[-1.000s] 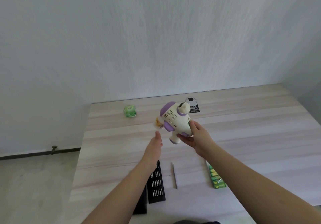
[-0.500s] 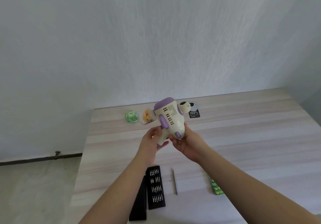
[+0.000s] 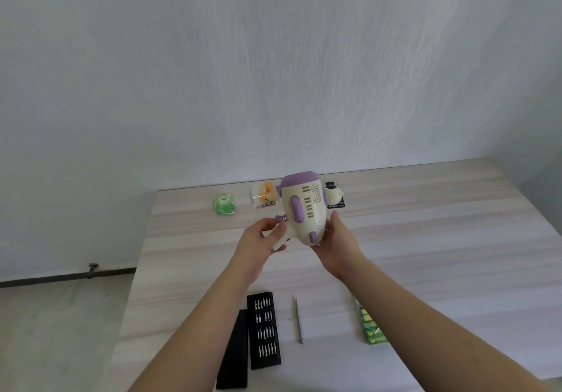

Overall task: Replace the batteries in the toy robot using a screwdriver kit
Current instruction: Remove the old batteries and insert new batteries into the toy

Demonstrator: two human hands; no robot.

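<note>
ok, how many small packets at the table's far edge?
2: a green packet far left, and an orange-white packet just left of the held toy robot, which may hide more.

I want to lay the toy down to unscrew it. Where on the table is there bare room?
The broad strip of table under and right of the toy robot, between the back-row packets and the near tools, is bare. The near edge is crowded: bit tray, screwdriver, batteries. The far edge holds a green packet and an orange one.
</note>
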